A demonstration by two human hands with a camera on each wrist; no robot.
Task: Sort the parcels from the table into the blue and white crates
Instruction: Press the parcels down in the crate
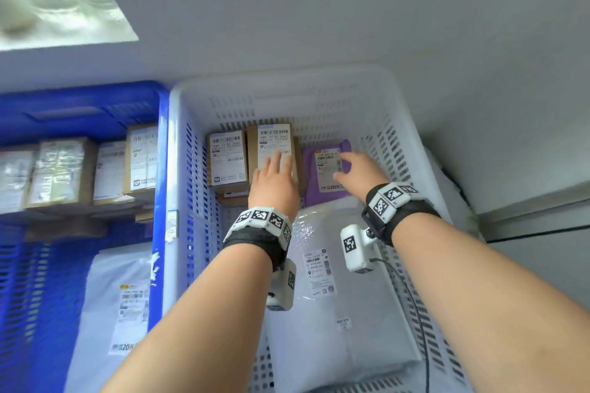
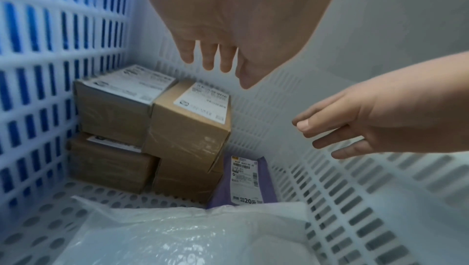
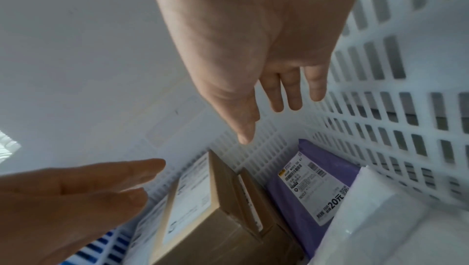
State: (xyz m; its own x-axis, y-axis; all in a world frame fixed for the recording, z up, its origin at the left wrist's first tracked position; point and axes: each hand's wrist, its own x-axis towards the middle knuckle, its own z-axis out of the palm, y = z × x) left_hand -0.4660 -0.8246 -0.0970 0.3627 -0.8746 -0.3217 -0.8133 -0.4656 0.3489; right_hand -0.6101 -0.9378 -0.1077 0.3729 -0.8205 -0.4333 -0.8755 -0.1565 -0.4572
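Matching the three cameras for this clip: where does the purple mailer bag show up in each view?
Head: purple mailer lies at the white crate's far right, under the right hand.
Left wrist: purple mailer sits low centre, right of the stacked cardboard boxes.
Right wrist: purple mailer sits lower right, along the slotted wall.
Shared landmark: its white shipping label printed "20".

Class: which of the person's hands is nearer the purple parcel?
Right. The right hand hovers over the purple parcel; the left hand is over the brown box beside it.
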